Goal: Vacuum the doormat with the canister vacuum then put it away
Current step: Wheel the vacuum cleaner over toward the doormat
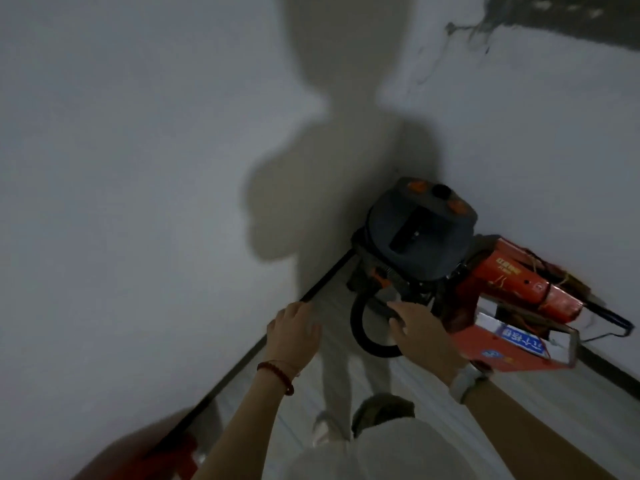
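Observation:
The canister vacuum (420, 230), dark grey with orange buttons on top, stands on the floor in the corner where two white walls meet. Its black hose (363, 336) curls in a loop on the floor in front of it. My right hand (420, 329) reaches down to the hose where it joins a grey fitting, with thumb and fingers bent round it. My left hand (294, 329) hangs beside the left wall, a hand's width left of the hose, its fingers loosely bent and nothing visible in it. No doormat is in view.
Red-orange cardboard boxes (512, 282) lean against the right wall, touching the vacuum, and one with a blue label (512, 337) lies open in front. A dark baseboard (235, 368) runs along the left wall. A blurred red object (180, 455) sits at bottom left. My shoe (381, 410) is on the pale floor.

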The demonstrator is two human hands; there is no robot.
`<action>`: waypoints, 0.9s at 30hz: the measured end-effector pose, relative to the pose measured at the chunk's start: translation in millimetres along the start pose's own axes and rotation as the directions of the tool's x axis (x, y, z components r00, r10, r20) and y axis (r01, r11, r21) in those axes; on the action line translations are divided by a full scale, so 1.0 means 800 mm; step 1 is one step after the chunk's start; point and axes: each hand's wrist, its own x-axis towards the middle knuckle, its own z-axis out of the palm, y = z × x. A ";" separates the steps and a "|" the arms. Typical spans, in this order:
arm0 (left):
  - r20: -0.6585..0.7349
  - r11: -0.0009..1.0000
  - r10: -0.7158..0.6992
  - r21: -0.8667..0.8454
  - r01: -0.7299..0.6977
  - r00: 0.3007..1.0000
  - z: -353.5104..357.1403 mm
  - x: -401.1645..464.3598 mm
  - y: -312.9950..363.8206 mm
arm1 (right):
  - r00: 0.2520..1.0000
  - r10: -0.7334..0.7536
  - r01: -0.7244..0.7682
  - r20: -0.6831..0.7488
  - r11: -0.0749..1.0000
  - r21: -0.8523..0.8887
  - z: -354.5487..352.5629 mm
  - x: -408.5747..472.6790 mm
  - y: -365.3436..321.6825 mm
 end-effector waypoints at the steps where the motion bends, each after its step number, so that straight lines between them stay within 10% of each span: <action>1: 0.033 0.999 0.047 0.019 -0.048 0.998 -0.009 0.032 0.004 | 0.999 0.037 -0.036 -0.035 0.999 0.034 -0.005 0.016 -0.001; 16: 0.224 0.902 0.425 -0.029 -0.430 0.877 0.045 0.446 0.113 | 0.773 0.591 -0.406 -0.232 0.741 0.535 -0.020 0.335 0.116; 27: 0.227 0.837 0.545 -0.207 -0.507 0.807 0.123 0.558 0.166 | 0.525 0.817 -0.315 -0.239 0.448 0.837 0.027 0.438 0.150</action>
